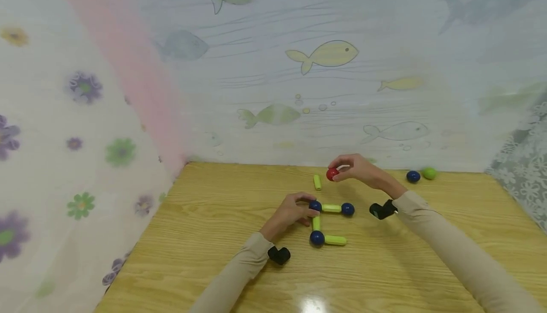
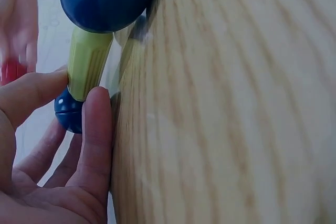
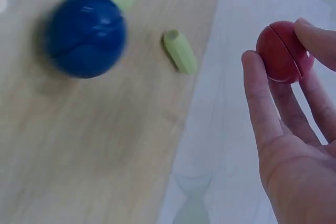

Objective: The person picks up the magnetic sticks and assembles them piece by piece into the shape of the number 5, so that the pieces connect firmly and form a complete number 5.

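My right hand (image 1: 358,170) pinches a red ball (image 3: 283,53) between thumb and fingertips, raised near the table's back edge. My left hand (image 1: 292,211) grips a yellow-green rod (image 2: 88,66) of a joined frame, thumb on one side and a finger on the other. This rod links an upper-left blue ball (image 1: 315,206) and a lower-left blue ball (image 1: 317,238). From the upper ball, another rod (image 1: 331,208) runs right to a third blue ball (image 1: 348,209). A lower rod (image 1: 335,240) sticks out rightward with its right end bare.
A loose yellow-green rod (image 1: 317,182) lies behind the frame. At the back right of the wooden table (image 1: 192,275) sit a dark blue ball (image 1: 413,176) and a green ball (image 1: 429,173). A fish-patterned cloth (image 1: 265,75) hangs behind, with a flowered one (image 1: 47,161) on the left.
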Action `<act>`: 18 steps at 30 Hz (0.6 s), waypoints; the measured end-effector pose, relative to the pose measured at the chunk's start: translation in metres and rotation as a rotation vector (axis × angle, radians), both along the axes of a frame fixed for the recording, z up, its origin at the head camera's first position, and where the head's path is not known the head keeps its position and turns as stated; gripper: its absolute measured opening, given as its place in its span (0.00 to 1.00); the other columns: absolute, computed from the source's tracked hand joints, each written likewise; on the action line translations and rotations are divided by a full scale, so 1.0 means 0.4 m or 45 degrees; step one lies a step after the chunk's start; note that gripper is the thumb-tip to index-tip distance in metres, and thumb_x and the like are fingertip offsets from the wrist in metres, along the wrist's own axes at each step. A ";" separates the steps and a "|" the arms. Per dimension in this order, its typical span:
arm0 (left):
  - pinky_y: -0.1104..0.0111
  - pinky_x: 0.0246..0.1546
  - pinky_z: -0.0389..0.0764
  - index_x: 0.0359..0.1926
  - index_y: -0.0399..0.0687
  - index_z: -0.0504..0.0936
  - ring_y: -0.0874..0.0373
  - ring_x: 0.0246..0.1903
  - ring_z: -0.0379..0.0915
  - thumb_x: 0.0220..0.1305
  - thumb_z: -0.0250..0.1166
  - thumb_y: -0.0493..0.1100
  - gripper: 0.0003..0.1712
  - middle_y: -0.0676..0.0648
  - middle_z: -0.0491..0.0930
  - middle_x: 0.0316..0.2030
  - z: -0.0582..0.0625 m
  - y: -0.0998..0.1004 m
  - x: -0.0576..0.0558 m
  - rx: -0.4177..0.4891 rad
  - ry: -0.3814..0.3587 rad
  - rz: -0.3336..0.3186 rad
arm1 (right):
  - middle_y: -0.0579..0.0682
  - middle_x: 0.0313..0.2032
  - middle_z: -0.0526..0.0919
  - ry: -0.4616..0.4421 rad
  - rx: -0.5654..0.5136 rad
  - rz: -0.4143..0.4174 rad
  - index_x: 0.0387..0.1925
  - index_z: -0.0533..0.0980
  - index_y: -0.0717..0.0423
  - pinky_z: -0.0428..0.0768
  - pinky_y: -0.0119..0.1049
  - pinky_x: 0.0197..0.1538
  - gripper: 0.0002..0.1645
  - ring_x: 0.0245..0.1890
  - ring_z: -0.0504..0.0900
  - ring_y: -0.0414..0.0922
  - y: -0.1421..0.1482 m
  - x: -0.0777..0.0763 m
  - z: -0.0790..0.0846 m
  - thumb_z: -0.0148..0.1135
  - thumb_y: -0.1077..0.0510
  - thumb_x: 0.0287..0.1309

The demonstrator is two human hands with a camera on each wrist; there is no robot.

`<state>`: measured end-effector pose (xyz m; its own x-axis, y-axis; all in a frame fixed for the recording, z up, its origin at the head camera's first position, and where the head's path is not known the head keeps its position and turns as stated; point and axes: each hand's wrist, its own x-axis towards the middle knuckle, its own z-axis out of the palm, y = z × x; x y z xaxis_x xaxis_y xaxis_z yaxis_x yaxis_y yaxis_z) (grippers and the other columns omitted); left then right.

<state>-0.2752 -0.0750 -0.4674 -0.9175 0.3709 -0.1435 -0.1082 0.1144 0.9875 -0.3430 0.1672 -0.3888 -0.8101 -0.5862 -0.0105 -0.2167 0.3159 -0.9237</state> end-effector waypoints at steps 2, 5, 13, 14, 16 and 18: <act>0.63 0.27 0.84 0.54 0.39 0.78 0.56 0.30 0.81 0.52 0.72 0.36 0.26 0.48 0.79 0.44 0.002 0.001 0.002 0.004 0.002 -0.007 | 0.63 0.50 0.75 -0.019 -0.001 -0.004 0.51 0.73 0.67 0.78 0.47 0.50 0.22 0.49 0.77 0.53 0.029 0.040 -0.001 0.65 0.61 0.57; 0.63 0.27 0.84 0.54 0.39 0.77 0.56 0.30 0.80 0.53 0.72 0.35 0.26 0.48 0.79 0.44 0.003 -0.002 0.003 0.003 0.020 -0.019 | 0.63 0.51 0.74 -0.043 -0.014 0.022 0.51 0.72 0.67 0.79 0.47 0.49 0.21 0.48 0.78 0.52 0.068 0.105 -0.016 0.64 0.62 0.58; 0.63 0.27 0.84 0.55 0.39 0.76 0.55 0.30 0.80 0.54 0.71 0.36 0.26 0.47 0.78 0.45 0.004 -0.004 0.000 -0.006 0.031 -0.029 | 0.64 0.48 0.77 -0.057 0.004 0.069 0.50 0.73 0.69 0.81 0.36 0.44 0.20 0.45 0.79 0.50 0.118 0.249 -0.107 0.64 0.63 0.57; 0.63 0.27 0.84 0.55 0.39 0.77 0.55 0.30 0.80 0.54 0.71 0.35 0.26 0.47 0.78 0.45 0.003 -0.003 0.000 -0.004 0.029 -0.027 | 0.63 0.47 0.77 -0.049 0.003 0.080 0.49 0.74 0.69 0.81 0.35 0.43 0.20 0.45 0.79 0.50 0.119 0.262 -0.116 0.64 0.63 0.57; 0.63 0.28 0.84 0.54 0.39 0.77 0.55 0.31 0.80 0.54 0.71 0.35 0.25 0.47 0.78 0.45 0.002 -0.003 0.001 -0.001 0.024 -0.024 | 0.62 0.45 0.79 -0.011 0.012 0.106 0.49 0.74 0.69 0.80 0.33 0.42 0.19 0.42 0.80 0.48 0.115 0.279 -0.131 0.65 0.63 0.57; 0.63 0.28 0.84 0.54 0.39 0.77 0.54 0.32 0.81 0.54 0.71 0.35 0.25 0.46 0.78 0.45 0.001 -0.002 0.001 0.002 0.026 -0.022 | 0.60 0.44 0.79 0.032 0.028 0.124 0.48 0.75 0.68 0.80 0.32 0.42 0.19 0.41 0.79 0.47 0.107 0.293 -0.141 0.65 0.63 0.56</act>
